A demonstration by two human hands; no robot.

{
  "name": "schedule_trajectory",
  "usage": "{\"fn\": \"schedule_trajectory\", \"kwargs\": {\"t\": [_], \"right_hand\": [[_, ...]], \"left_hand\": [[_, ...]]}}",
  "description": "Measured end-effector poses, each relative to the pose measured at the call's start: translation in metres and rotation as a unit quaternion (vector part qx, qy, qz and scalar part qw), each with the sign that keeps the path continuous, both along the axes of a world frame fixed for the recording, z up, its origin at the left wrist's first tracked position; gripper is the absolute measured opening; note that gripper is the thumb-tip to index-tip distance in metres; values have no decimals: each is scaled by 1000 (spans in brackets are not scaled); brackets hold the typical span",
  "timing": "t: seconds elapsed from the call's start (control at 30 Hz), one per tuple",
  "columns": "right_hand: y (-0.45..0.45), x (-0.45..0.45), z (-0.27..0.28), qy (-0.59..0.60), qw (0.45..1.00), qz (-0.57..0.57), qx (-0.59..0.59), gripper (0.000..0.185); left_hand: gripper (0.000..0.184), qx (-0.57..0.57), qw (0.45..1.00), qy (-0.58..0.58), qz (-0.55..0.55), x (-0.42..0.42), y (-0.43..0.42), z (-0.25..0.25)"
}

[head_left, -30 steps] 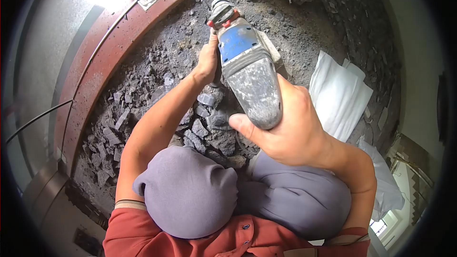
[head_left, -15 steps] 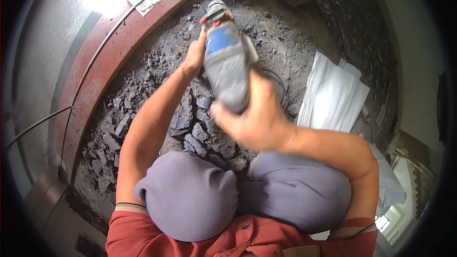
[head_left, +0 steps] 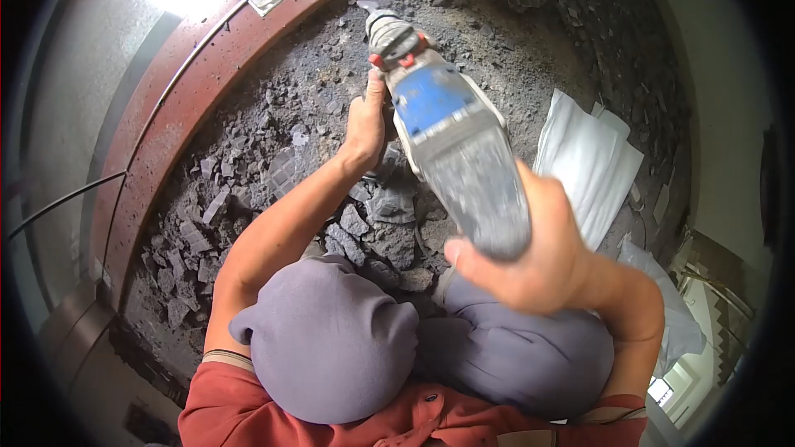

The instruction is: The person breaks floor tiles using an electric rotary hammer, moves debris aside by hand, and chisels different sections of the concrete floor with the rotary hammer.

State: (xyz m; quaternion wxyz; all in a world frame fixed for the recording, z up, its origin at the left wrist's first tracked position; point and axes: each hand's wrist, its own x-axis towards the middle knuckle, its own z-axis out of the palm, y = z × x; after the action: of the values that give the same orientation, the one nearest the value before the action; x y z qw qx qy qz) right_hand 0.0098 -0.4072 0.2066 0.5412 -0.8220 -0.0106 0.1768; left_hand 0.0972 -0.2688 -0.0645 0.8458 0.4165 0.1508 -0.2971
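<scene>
A grey, dusty power tool with a blue panel (head_left: pixel 435 99) and red parts near its nose slants from upper left to lower right over broken rubble (head_left: pixel 389 236). Its nose points at the rubble near the red-brown border. My left hand (head_left: pixel 366 128) is closed round the tool's front part, thumb along its side. At the rear end my right hand (head_left: pixel 538 244) grips the handle, slightly blurred, with the thumb under the tool's end. What the tool's tip touches is too small to tell.
White folded sheeting (head_left: pixel 586 170) lies to the right, with a pale plastic bag (head_left: pixel 662 314) below it. A red-brown border (head_left: pixel 178 108) with a cable along it curves up the left. Stone chunks lie before my knees.
Since half a second ago the tool's rear end and my right hand have swung right and towards me. My left hand has moved slightly right. Both hands still hold the tool.
</scene>
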Motion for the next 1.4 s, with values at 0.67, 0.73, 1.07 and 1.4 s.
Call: {"fn": "schedule_trajectory", "kwargs": {"t": [0.67, 0.73, 1.07, 1.4], "right_hand": [[45, 37, -26, -15, 999, 13, -45, 41], [43, 28, -27, -34, 999, -6, 11, 43], [28, -15, -6, 103, 986, -110, 70, 25], [49, 22, -7, 22, 993, 56, -97, 41]], "left_hand": [[76, -198, 978, 54, -35, 49, 12, -78], [77, 1, 996, -67, -55, 43, 20, -68], [85, 370, 905, -141, -154, 26, 54, 12], [77, 23, 999, -42, 24, 7, 34, -21]]}}
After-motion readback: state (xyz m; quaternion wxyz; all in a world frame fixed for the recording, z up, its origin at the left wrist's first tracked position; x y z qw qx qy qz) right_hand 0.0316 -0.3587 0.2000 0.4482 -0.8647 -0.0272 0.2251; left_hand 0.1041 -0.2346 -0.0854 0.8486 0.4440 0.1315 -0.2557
